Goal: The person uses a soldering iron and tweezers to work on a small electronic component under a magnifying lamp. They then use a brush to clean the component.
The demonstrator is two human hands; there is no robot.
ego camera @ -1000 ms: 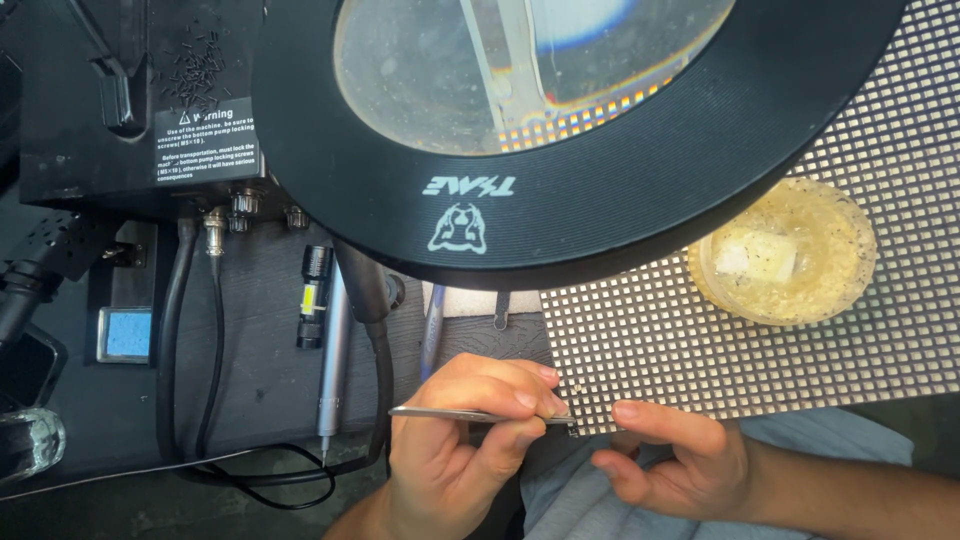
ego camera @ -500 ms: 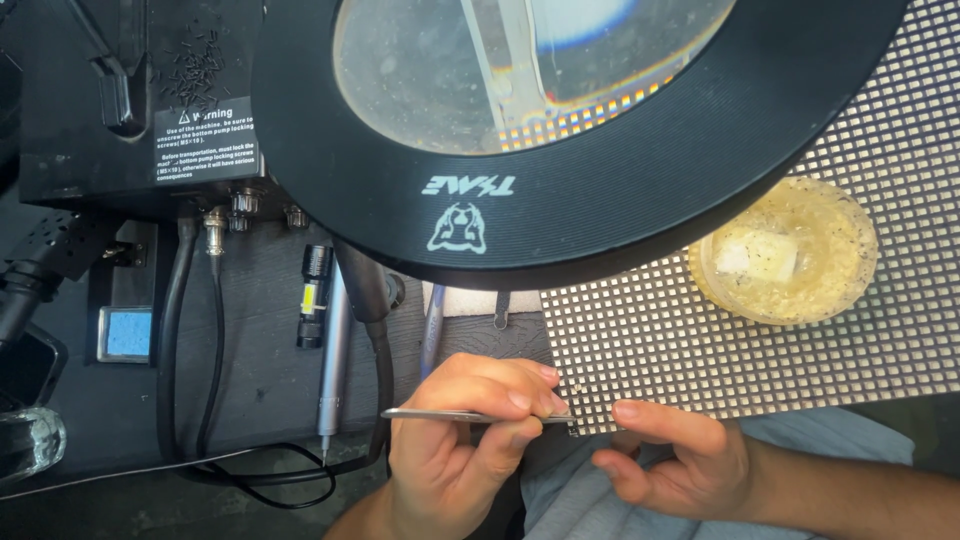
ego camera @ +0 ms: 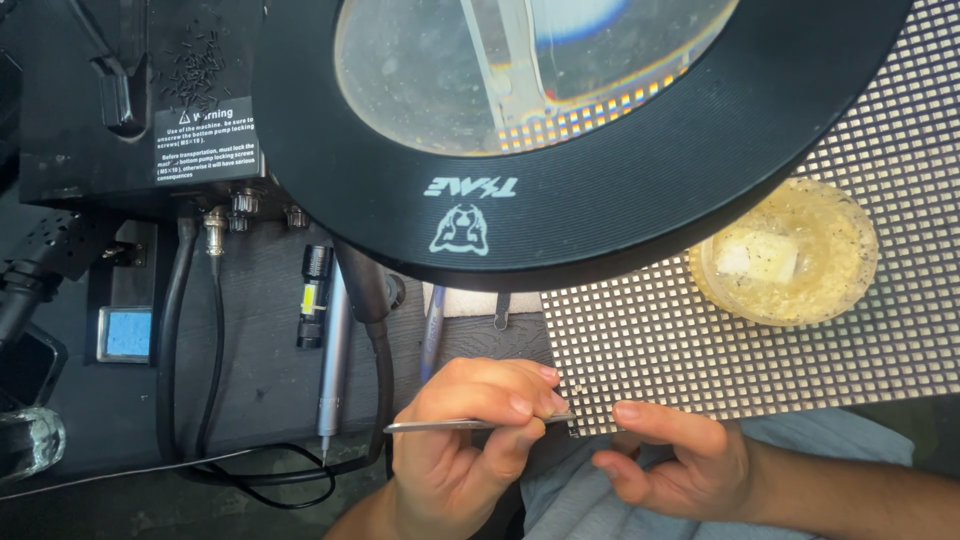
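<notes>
The left hand (ego camera: 470,440) pinches metal tweezers (ego camera: 470,424) with tips at the near-left corner of the LED matrix panel (ego camera: 760,340), apparently working one tiny part there, while the right hand (ego camera: 670,460), fingers loosely curled and holding nothing, steadies that corner; next comes fine, steady placement.

The magnifier lamp (ego camera: 600,150) overhangs the grid panel (ego camera: 800,360), blocking overhead access.

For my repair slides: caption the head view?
Left hand holds tweezers at the grid panel's corner; right hand steadies it.
</notes>
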